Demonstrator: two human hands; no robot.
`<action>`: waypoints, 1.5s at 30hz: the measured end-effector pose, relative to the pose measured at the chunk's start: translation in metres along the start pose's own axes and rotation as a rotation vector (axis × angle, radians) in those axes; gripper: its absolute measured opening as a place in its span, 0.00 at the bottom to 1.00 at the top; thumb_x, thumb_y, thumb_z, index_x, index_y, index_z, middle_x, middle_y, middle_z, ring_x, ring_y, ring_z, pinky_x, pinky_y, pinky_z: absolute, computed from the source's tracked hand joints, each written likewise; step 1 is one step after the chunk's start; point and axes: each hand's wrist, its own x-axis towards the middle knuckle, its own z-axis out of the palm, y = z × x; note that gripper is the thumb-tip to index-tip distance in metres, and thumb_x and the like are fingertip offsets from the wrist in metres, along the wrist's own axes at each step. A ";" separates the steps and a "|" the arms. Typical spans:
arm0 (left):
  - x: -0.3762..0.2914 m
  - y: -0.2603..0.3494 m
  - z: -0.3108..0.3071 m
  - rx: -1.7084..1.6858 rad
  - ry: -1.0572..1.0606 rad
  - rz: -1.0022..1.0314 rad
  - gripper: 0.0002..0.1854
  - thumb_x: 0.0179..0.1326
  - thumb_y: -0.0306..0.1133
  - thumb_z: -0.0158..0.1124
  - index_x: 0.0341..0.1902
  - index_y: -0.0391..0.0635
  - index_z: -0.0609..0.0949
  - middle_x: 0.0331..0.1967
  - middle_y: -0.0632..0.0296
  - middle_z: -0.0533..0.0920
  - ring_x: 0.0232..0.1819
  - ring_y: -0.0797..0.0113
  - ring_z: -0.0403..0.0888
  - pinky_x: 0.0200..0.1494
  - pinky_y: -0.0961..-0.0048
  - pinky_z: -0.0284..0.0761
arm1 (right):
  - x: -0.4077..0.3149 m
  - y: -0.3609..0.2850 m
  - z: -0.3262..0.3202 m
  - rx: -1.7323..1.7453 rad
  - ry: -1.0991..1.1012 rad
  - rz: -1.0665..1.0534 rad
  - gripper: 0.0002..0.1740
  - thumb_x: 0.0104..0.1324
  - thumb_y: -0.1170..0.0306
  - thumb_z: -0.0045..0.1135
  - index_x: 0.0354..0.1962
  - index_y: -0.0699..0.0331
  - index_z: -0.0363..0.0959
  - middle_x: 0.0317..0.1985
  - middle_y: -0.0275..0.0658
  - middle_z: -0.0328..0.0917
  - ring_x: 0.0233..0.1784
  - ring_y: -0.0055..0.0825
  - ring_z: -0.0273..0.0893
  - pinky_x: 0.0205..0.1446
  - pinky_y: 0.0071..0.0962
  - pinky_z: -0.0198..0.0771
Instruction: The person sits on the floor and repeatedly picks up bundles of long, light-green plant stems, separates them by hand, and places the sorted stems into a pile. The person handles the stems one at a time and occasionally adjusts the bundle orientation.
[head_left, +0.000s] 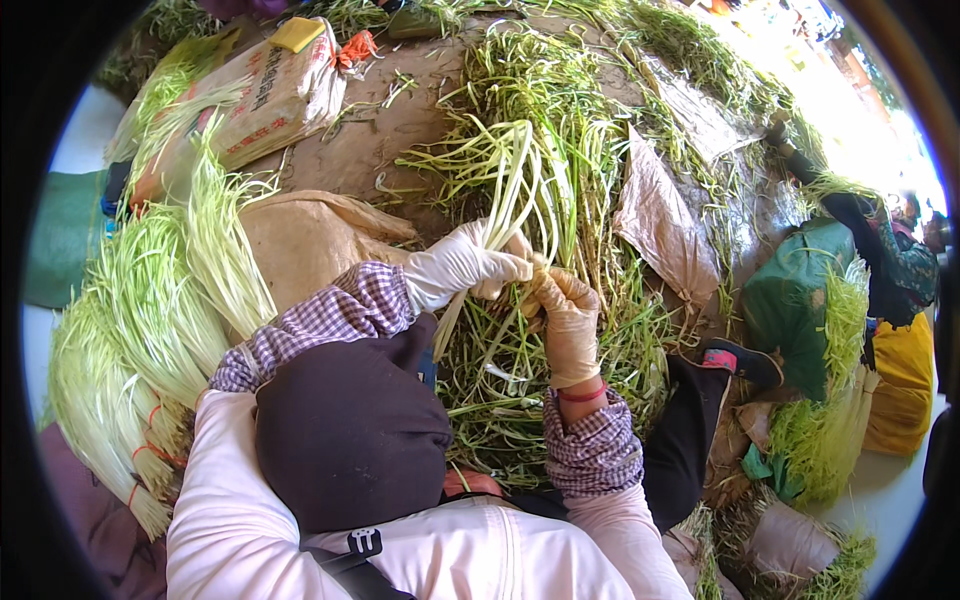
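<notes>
My left hand (471, 264), in a white glove, grips a small bunch of long pale-green leafy stems (512, 176). Their leaf tops fan out above the hand, and white lower ends stick out below it. My right hand (568, 319), in a yellow-stained glove, almost touches the left one. Its thumb and fingers pinch at a thin stem (553, 225) that runs down to the fingertips; the pinched end is partly hidden. Beneath both hands lies a loose heap of green stems and leaf scraps (487, 405).
Pale stem bundles (154, 289), some tied with red string, lie at the left beside a brown sack (300, 240). A printed white sack (259, 97) bears a yellow sponge-like block (297, 34). Another person (896, 255) is beside a green sack (799, 292) at the right.
</notes>
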 end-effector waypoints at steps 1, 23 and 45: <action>0.001 -0.002 0.000 0.005 -0.037 0.041 0.09 0.58 0.33 0.67 0.36 0.44 0.76 0.23 0.68 0.78 0.18 0.81 0.72 0.19 0.84 0.65 | -0.001 -0.002 0.001 -0.010 0.006 -0.006 0.10 0.66 0.66 0.57 0.33 0.64 0.80 0.19 0.29 0.77 0.18 0.10 0.69 0.19 0.10 0.61; 0.007 -0.031 -0.024 0.233 0.253 0.036 0.04 0.53 0.21 0.61 0.29 0.44 0.77 0.22 0.66 0.78 0.19 0.78 0.76 0.18 0.84 0.69 | -0.014 -0.042 -0.022 0.017 0.219 -0.171 0.15 0.67 0.61 0.54 0.34 0.65 0.81 0.19 0.34 0.78 0.16 0.15 0.69 0.17 0.13 0.61; -0.001 0.006 -0.016 -0.535 -0.017 0.196 0.11 0.64 0.34 0.57 0.46 0.41 0.76 0.35 0.60 0.80 0.36 0.67 0.81 0.36 0.70 0.82 | 0.012 -0.004 0.019 0.065 -0.451 -0.173 0.32 0.66 0.70 0.56 0.66 0.62 0.57 0.46 0.34 0.75 0.43 0.21 0.71 0.46 0.20 0.69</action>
